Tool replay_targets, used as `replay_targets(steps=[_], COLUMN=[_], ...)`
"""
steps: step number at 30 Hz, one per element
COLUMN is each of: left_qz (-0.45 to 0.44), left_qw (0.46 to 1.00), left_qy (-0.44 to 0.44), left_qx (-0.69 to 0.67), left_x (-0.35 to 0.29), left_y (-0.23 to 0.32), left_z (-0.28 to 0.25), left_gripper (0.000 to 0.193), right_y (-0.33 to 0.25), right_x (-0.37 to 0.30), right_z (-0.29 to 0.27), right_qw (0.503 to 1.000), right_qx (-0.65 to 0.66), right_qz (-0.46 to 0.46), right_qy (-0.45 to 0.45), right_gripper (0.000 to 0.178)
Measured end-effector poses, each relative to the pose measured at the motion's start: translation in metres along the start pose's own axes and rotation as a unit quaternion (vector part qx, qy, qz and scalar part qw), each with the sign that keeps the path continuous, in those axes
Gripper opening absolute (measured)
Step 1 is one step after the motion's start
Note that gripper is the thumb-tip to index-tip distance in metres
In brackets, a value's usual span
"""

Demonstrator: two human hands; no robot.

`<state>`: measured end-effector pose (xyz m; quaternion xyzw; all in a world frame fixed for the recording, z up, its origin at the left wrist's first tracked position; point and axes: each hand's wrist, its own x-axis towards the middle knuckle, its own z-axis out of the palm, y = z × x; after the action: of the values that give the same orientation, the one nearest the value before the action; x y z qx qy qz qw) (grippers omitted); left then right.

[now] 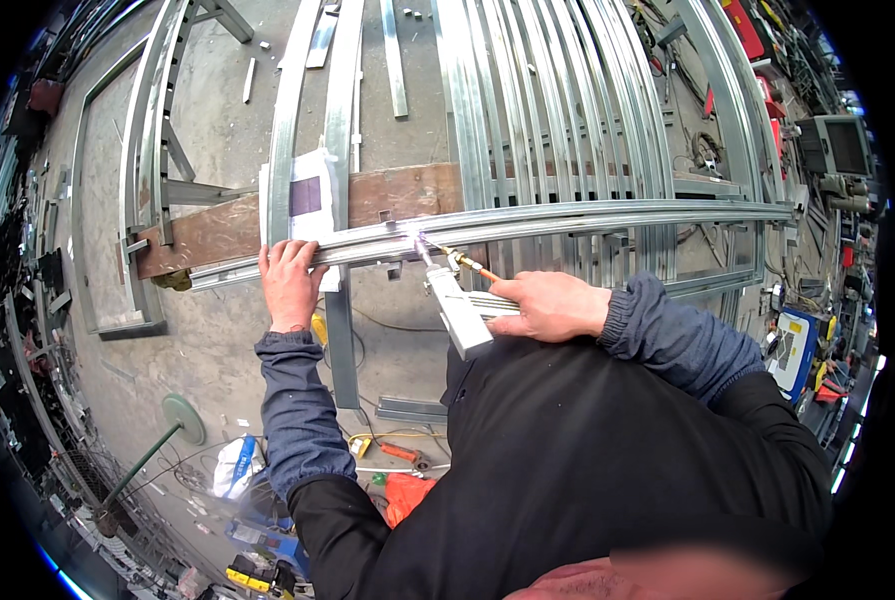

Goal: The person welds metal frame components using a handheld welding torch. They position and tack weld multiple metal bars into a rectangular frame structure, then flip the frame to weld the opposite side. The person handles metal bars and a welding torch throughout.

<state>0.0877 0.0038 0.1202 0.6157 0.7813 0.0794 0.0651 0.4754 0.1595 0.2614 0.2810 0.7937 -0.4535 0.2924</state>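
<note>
A long silvery metal rail [587, 218] with grooves along it lies crosswise in front of me, over other metal profiles. My left hand [291, 287] grips its left part, fingers over the top; the thumb side is partly hidden. In my right hand [555, 306] is a welding torch [461, 312] with a pale grey body, a brass fitting and an orange part. Its nozzle tip meets the rail right of my left hand, where a bright violet-white glow shows. A white sheet [312, 165] with a dark purple patch lies just beyond my left hand.
Several parallel metal profiles [557, 110] stretch away beyond the rail. A brown, worn board [207, 236] runs underneath. On the floor are an orange-handled angle grinder [400, 453], cables and a blue-white bag [235, 466]. A green round-based stand [183, 420] is at lower left.
</note>
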Motion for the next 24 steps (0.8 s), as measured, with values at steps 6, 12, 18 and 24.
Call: replay_targets(steps=[6,12,18,24], left_qz=[0.000,-0.003,-0.011,-0.025], left_qw=[1.000,1.000,1.000,0.999], left_qy=[0.002,-0.005,-0.014,-0.022], left_qx=[-0.001,-0.006,-0.011,-0.002], left_x=[0.000,0.001,0.001,0.004], left_y=[-0.001,0.000,0.000,0.005], left_z=[0.002,0.002,0.002,-0.001], left_gripper=[0.049,0.050,0.051,0.053], right_y=[0.013,-0.001,0.026,0.077], right_x=[-0.002,-0.052,-0.016,0.071], right_z=[0.001,-0.080,-0.166,-0.169], right_qw=[0.999,0.985,0.926,0.893], right_qx=[0.030,0.161,0.280,0.321], right_qz=[-0.023,-0.008,0.021,0.045], right_qy=[0.003,-0.070,-0.254,-0.311], right_gripper=[0.063,0.060,0.054,0.057])
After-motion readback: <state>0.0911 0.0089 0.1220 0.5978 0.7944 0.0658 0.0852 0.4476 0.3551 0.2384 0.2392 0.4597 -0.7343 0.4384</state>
